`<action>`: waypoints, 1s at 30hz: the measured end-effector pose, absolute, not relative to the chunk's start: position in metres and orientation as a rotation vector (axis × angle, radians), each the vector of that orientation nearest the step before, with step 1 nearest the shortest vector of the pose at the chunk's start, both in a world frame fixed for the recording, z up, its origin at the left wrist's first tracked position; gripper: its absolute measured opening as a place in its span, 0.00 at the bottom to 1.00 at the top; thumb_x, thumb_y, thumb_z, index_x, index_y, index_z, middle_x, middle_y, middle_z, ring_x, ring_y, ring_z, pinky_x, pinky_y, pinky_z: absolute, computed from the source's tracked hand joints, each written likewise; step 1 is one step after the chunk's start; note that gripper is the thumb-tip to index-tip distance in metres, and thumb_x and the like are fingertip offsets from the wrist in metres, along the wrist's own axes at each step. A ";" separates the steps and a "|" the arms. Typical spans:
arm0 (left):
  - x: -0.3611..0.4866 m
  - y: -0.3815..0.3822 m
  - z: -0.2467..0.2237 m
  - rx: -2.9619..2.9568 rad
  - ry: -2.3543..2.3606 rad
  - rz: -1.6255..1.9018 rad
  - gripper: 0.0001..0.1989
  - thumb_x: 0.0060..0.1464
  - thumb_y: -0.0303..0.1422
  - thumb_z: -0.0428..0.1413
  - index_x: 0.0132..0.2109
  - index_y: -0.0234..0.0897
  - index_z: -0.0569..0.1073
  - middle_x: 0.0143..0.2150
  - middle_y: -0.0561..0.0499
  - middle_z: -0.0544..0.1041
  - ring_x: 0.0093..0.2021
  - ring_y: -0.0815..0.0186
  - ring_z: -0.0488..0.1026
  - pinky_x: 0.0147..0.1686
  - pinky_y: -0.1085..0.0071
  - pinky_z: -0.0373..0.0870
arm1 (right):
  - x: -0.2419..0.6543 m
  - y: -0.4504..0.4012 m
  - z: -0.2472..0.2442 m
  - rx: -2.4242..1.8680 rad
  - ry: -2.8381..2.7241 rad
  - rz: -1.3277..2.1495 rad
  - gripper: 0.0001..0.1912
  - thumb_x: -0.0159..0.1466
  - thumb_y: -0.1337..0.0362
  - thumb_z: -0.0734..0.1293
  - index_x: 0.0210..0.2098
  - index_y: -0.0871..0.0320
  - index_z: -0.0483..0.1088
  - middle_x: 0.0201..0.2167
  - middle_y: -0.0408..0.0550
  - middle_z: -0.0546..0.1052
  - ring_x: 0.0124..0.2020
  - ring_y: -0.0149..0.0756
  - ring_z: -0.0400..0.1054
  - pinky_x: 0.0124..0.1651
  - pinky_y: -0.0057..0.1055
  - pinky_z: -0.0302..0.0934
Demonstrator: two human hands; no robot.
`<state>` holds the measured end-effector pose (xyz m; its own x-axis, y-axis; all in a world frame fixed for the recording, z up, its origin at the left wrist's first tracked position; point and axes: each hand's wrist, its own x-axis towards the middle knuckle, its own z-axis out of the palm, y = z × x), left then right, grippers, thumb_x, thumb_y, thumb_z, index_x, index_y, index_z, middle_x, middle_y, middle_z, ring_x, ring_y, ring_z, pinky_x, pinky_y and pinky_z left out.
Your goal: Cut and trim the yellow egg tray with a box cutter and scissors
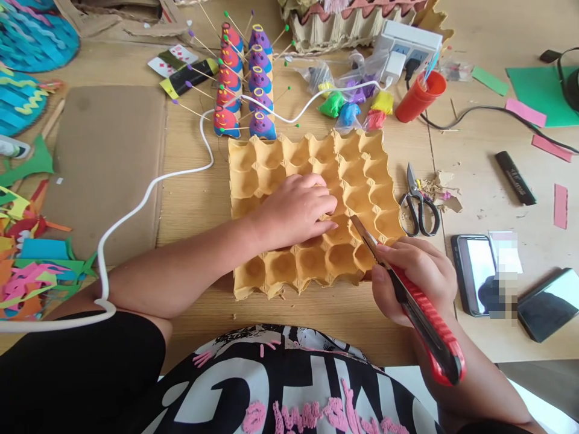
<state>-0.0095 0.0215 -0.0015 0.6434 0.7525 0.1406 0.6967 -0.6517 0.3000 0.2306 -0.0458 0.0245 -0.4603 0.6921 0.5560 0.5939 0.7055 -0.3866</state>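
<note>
A yellow cardboard egg tray (312,261) lies on the table in front of me, its rows of cups facing up. My left hand (301,208) rests on the middle of it, fingers curled down over a ridge between the cups and holding it; the fingertips are partly hidden. My right hand (416,277) is wrapped around a red and black utility knife (425,325). The knife's extended blade (362,232) points up and left, its tip at a ridge in the right half of the tray, just right of my left fingers.
Scissors (420,205) lie right of the tray near cardboard scraps (446,187). Painted caterpillar figures (227,84) with pin-like sticks stand behind it. A white cable (149,190) crosses the left side. A red cup (420,96), power strip (411,42) and phone (474,274) are rightward.
</note>
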 end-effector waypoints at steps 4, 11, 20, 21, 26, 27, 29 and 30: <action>-0.009 0.022 -0.001 2.648 1.187 0.343 0.11 0.65 0.40 0.64 0.40 0.37 0.77 0.46 0.45 0.82 0.61 0.49 0.72 0.56 0.55 0.67 | 0.230 -0.044 0.023 -0.938 -2.220 0.203 0.14 0.63 0.71 0.68 0.45 0.49 0.65 0.24 0.39 0.72 0.20 0.36 0.63 0.24 0.36 0.60; -0.009 0.021 -0.001 2.643 1.183 0.370 0.10 0.65 0.39 0.63 0.39 0.38 0.77 0.45 0.45 0.82 0.60 0.50 0.72 0.55 0.56 0.67 | 0.230 -0.044 0.024 -0.916 -2.215 0.142 0.14 0.61 0.70 0.68 0.44 0.51 0.67 0.26 0.41 0.75 0.23 0.37 0.68 0.26 0.35 0.63; -0.009 0.022 -0.002 2.648 1.185 0.355 0.11 0.65 0.40 0.64 0.40 0.38 0.77 0.45 0.45 0.82 0.61 0.49 0.72 0.56 0.54 0.68 | 0.229 -0.042 0.022 -0.857 -2.214 0.098 0.12 0.59 0.70 0.69 0.42 0.52 0.67 0.25 0.41 0.74 0.22 0.36 0.67 0.26 0.34 0.63; -0.009 0.022 -0.002 2.648 1.185 0.350 0.11 0.65 0.40 0.64 0.40 0.37 0.77 0.45 0.45 0.82 0.61 0.49 0.72 0.56 0.54 0.68 | 0.229 -0.042 0.022 -0.856 -2.227 0.090 0.12 0.60 0.70 0.69 0.42 0.52 0.67 0.24 0.40 0.74 0.22 0.35 0.66 0.25 0.34 0.62; -0.010 0.022 -0.001 2.640 1.181 0.359 0.10 0.65 0.40 0.63 0.40 0.37 0.77 0.46 0.45 0.82 0.60 0.49 0.72 0.56 0.54 0.68 | 0.230 -0.040 0.022 -0.869 -2.240 0.111 0.13 0.60 0.71 0.69 0.43 0.53 0.67 0.25 0.42 0.75 0.22 0.35 0.67 0.26 0.34 0.63; -0.010 0.022 -0.001 2.641 1.178 0.364 0.10 0.65 0.40 0.63 0.40 0.37 0.77 0.46 0.45 0.82 0.60 0.49 0.72 0.55 0.54 0.68 | 0.230 -0.039 0.022 -0.863 -2.230 0.116 0.13 0.60 0.71 0.68 0.43 0.52 0.67 0.25 0.42 0.75 0.22 0.35 0.67 0.25 0.35 0.63; -0.010 0.021 -0.001 2.647 1.174 0.370 0.10 0.66 0.40 0.63 0.40 0.38 0.77 0.46 0.45 0.82 0.60 0.50 0.72 0.55 0.55 0.68 | 0.230 -0.039 0.021 -0.873 -2.215 0.142 0.13 0.61 0.71 0.68 0.43 0.51 0.66 0.24 0.40 0.73 0.21 0.34 0.64 0.24 0.34 0.62; -0.010 0.021 -0.001 2.649 1.175 0.368 0.10 0.65 0.40 0.63 0.40 0.38 0.77 0.45 0.45 0.82 0.60 0.50 0.72 0.55 0.55 0.67 | 0.230 -0.038 0.021 -0.891 -2.213 0.159 0.13 0.62 0.71 0.68 0.43 0.50 0.65 0.24 0.39 0.71 0.20 0.34 0.63 0.24 0.34 0.61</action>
